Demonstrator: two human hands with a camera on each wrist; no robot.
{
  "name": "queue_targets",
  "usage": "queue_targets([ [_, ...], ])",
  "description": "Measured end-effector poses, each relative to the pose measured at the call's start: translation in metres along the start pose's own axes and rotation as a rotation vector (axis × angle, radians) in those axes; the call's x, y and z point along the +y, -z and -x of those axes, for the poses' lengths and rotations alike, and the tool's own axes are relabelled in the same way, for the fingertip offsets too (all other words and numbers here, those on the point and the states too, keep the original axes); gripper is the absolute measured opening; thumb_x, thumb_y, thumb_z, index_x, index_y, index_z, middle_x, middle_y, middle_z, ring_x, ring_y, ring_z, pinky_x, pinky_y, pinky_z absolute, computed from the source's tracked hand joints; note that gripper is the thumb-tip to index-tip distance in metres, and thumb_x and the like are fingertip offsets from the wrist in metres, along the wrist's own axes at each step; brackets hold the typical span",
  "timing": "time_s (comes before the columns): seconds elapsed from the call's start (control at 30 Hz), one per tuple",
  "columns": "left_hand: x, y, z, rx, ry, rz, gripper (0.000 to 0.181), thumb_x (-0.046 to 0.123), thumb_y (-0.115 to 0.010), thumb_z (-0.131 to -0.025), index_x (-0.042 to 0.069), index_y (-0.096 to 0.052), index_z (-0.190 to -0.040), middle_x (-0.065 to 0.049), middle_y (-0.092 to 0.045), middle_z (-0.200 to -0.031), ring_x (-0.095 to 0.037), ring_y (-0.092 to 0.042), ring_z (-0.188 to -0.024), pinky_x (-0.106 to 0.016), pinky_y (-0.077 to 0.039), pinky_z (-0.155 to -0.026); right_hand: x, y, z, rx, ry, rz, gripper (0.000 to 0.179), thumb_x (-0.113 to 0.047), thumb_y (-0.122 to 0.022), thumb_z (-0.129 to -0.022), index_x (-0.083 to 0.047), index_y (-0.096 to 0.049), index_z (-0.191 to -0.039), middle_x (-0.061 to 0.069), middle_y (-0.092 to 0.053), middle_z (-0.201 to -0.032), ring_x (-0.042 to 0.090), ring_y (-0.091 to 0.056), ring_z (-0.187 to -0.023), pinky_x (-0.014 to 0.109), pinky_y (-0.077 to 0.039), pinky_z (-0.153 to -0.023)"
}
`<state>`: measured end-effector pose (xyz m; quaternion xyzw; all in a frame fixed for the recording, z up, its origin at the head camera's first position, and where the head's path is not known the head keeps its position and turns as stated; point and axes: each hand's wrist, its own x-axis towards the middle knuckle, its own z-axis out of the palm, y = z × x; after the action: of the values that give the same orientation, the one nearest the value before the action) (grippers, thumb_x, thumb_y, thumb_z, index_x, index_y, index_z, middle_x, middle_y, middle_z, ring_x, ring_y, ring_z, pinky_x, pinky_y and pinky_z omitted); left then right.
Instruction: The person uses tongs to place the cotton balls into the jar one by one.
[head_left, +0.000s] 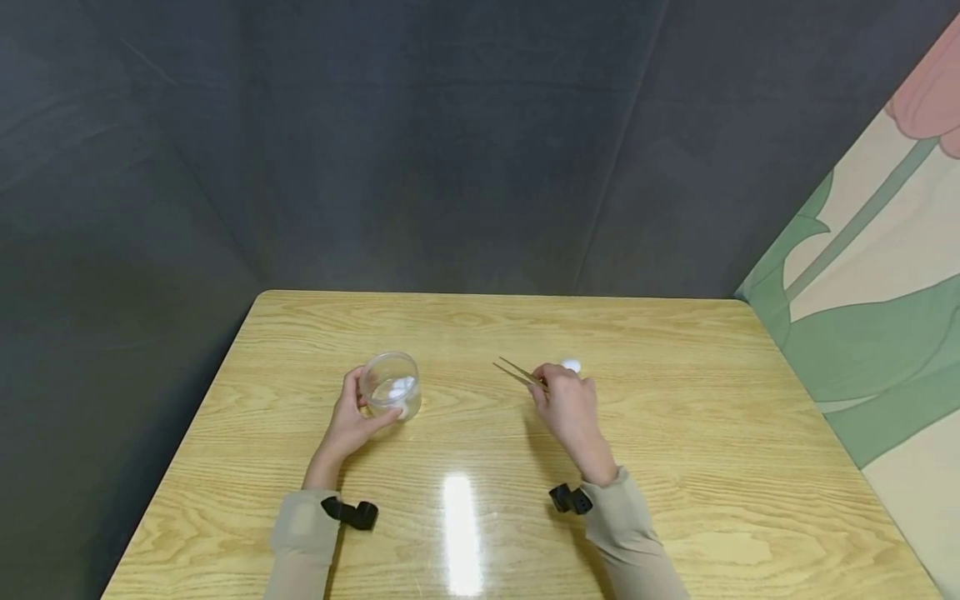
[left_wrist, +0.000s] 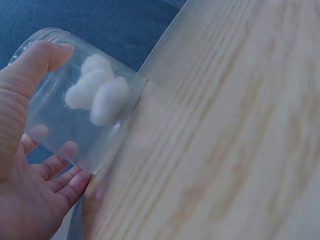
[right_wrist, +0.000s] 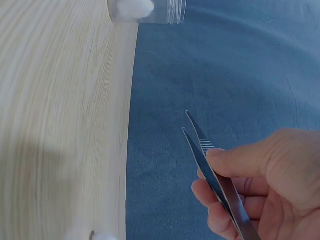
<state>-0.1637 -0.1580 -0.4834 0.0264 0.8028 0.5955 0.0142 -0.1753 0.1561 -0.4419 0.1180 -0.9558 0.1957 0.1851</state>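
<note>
My left hand grips a clear plastic jar, thumb on the near side and fingers around the far side. Several white cotton balls lie together inside it, near its base. Between thumb and fingers, my right hand pinches metal tweezers. Their two tips stand apart with nothing between them, pointing left toward the jar in the head view. Just beyond the right hand, a white cotton ball sits on the table, partly hidden by the knuckles.
The wooden table has a far edge that meets a dark cloth backdrop. A curtain with a flower print hangs at the right. A bright light reflection shows on the tabletop between the forearms.
</note>
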Motion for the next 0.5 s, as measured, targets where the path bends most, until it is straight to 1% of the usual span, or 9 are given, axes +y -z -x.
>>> queue_targets([
  [0.1,-0.013,0.000,-0.004,0.006,-0.014,0.001,0.079,0.007,-0.077,-0.076,0.002,-0.027,-0.138,-0.024,-0.042,-0.131,-0.036,-0.044,-0.109,-0.043,-0.035,-0.087,0.003,0.002,0.001,0.003,-0.002,-0.002,0.013,-0.011,-0.074,-0.079,-0.003,-0.068,-0.088,0.009,-0.068,-0.079,0.026,-0.061,-0.069,0.043,-0.038,-0.060],
  [0.23,-0.015,-0.001,-0.005,0.004,-0.021,0.008,0.079,0.006,-0.077,-0.076,0.001,-0.027,-0.137,-0.024,-0.042,-0.131,-0.036,-0.043,-0.110,-0.044,-0.034,-0.088,0.007,0.004,0.002,0.008,-0.011,0.002,0.013,-0.011,-0.075,-0.079,-0.003,-0.068,-0.088,0.009,-0.069,-0.080,0.026,-0.062,-0.070,0.043,-0.038,-0.060],
  [0.3,-0.005,-0.001,-0.002,-0.002,-0.022,0.012,0.078,0.003,-0.075,-0.076,-0.002,-0.026,-0.137,-0.027,-0.041,-0.132,-0.038,-0.043,-0.110,-0.046,-0.033,-0.089,0.008,0.006,0.003,0.004,-0.020,0.005,0.014,-0.011,-0.074,-0.079,-0.003,-0.068,-0.089,0.010,-0.069,-0.080,0.027,-0.062,-0.070,0.043,-0.038,-0.061],
  [0.37,-0.002,-0.001,-0.001,-0.005,-0.031,0.009,0.078,0.002,-0.074,-0.076,-0.004,-0.025,-0.137,-0.029,-0.040,-0.132,-0.040,-0.042,-0.111,-0.046,-0.033,-0.089,0.010,0.006,0.004,0.002,-0.028,0.011,0.014,-0.011,-0.074,-0.079,-0.003,-0.068,-0.089,0.010,-0.069,-0.080,0.027,-0.063,-0.070,0.043,-0.039,-0.061],
  [0.4,-0.003,-0.001,-0.001,-0.005,-0.037,0.003,0.078,0.002,-0.074,-0.077,-0.005,-0.025,-0.137,-0.030,-0.040,-0.132,-0.040,-0.042,-0.111,-0.046,-0.034,-0.089,0.010,0.007,0.004,0.000,-0.032,0.011,0.014,-0.011,-0.074,-0.079,-0.003,-0.068,-0.089,0.010,-0.069,-0.081,0.027,-0.063,-0.070,0.043,-0.039,-0.061],
  [0.5,-0.016,-0.001,-0.006,0.003,-0.034,0.002,0.079,0.004,-0.075,-0.076,-0.001,-0.026,-0.137,-0.026,-0.041,-0.132,-0.037,-0.043,-0.110,-0.045,-0.034,-0.088,0.013,0.007,0.006,-0.007,-0.045,0.015,0.014,-0.011,-0.075,-0.079,-0.003,-0.068,-0.088,0.011,-0.069,-0.080,0.028,-0.063,-0.069,0.042,-0.039,-0.059],
])
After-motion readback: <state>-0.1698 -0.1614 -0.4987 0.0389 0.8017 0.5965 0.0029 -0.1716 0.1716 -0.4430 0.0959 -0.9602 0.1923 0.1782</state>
